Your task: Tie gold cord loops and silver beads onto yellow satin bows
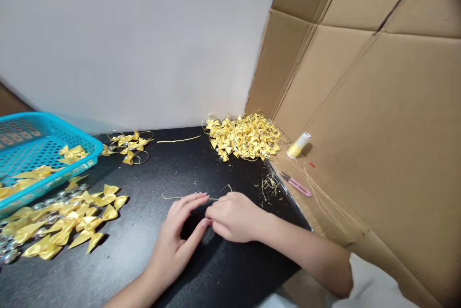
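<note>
A thin gold cord [170, 197] stretches across the black table behind my fingertips, with a short end curling up beyond my right hand. My left hand [182, 231] is open, its fingers extended and its thumb apart from them; the thumb tip meets the fingertips of my right hand. Curled closed, my right hand [232, 216] pinches around the cord, though the exact grip is hidden behind its knuckles. To the left lie loose yellow ribbon bows [86, 224] beside clear, shiny beads [12, 255].
A blue basket [97, 148] with bows stands at left. Behind are a small group of corded bows [131, 142], a gold cord piece [179, 140] and a large bow pile [245, 137]. Thread scraps [270, 187], pink snips [299, 187] and a thread spool [298, 145] sit right, by cardboard [389, 120].
</note>
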Motion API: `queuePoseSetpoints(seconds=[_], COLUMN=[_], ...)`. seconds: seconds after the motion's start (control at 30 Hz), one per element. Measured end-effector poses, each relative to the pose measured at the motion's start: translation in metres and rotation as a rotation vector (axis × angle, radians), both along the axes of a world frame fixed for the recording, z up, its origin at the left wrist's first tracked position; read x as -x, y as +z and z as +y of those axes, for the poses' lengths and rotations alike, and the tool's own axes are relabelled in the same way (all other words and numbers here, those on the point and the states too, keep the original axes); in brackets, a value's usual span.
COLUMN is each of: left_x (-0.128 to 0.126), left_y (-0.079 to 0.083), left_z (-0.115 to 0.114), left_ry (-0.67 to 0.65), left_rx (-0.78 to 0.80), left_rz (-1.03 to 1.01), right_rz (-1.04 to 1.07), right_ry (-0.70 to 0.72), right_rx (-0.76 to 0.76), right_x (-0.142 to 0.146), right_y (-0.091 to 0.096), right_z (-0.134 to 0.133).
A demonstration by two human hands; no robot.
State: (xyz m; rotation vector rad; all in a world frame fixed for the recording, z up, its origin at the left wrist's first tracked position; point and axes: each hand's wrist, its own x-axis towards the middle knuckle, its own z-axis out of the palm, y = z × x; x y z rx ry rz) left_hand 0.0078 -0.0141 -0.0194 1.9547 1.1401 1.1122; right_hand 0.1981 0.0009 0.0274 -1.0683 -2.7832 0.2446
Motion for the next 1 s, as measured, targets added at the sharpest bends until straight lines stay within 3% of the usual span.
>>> queuePoseSetpoints(seconds=[0.1,0.2,0.37,0.5,0.57,0.67,0.7,0.83,1.0], left_x=[0.000,0.000,0.001,0.006,0.012,0.025,0.030,0.044,0.055], left_y=[0.000,0.000,0.004,0.013,0.018,0.021,0.022,0.019,0.018], left_z=[-0.004,-0.008,-0.012,-0.010,-0.002,0.018,0.025,0.045,0.051], left_ry=[-0.095,-0.178,-0.274,-0.404,-0.272,0.142,0.225,0.252,0.493], left_rx=[-0.160,-0.238,-0.239,-0.218,-0.262,-0.350,-0.342,-0.272,-0.285], left_rz=[0.118,0.210,0.316,0.380,0.352,0.355,0.404,0.539,0.368], right_rz=[-0.038,0.055,0.228,0.406,0.468,0.467,0.460,0.414,0.321], right_ry=[0.116,0.139,0.148,0.195,0.145,-0.127,-0.225,-0.432,-0.433], right_rx=[-0.061,-0.151,-0.263,-0.238,-0.193,-0.130,-0.112,-0.066,-0.041], right_x=[0.010,0.014,0.015,0.018,0.017,0.010,0.006,-0.002,0.007], right_y=[-0.011,-0.029,-0.057,-0.055,-0.048,-0.037,-0.035,-0.038,-0.047], right_z=[0.005,0.003,-0.011,-0.024,-0.024,-0.014,-0.008,0.010,0.012])
